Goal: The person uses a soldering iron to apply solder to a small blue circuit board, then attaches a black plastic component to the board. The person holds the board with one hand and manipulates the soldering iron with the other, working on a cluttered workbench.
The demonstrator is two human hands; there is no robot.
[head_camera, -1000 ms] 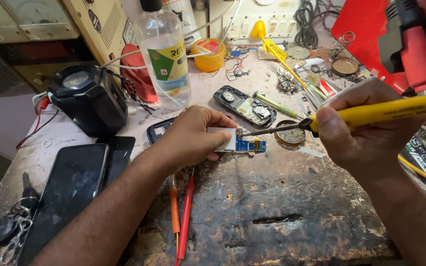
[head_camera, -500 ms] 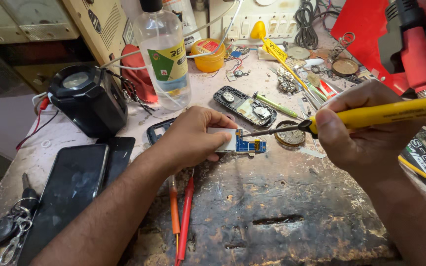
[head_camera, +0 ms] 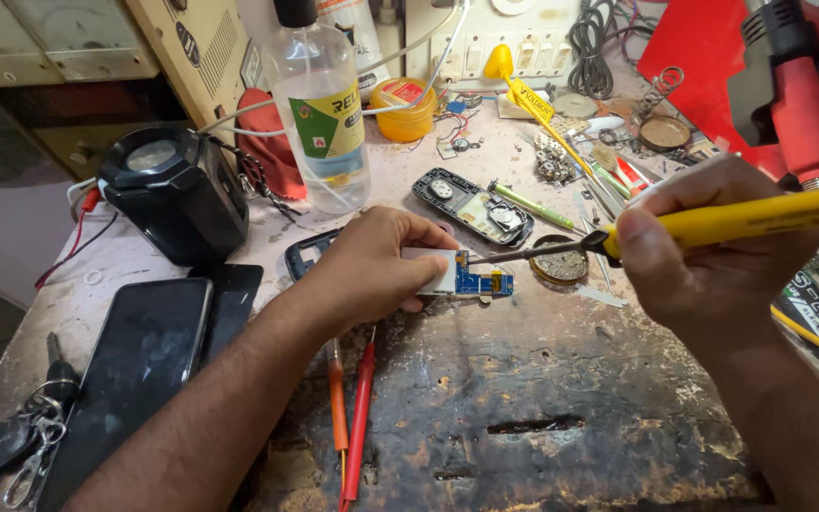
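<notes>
My left hand (head_camera: 372,270) presses down on a small blue circuit board (head_camera: 474,281) with a white end, holding it flat on the worn workbench (head_camera: 561,398). My right hand (head_camera: 703,256) grips a yellow-handled soldering iron (head_camera: 741,220), its dark metal tip touching the board's top edge. A round tin of brown paste (head_camera: 559,265) sits just behind the tip. An opened phone body (head_camera: 471,207) lies further back.
A clear plastic bottle (head_camera: 322,114), a black lamp-like device (head_camera: 174,194), a dark smartphone (head_camera: 139,365), keys (head_camera: 21,441), red and orange probes (head_camera: 351,417), a yellow tub (head_camera: 404,106) and a red tool stand (head_camera: 789,95) crowd the bench.
The soldering iron's tip has moved left from the paste tin onto the board. My left hand has stayed on the board.
</notes>
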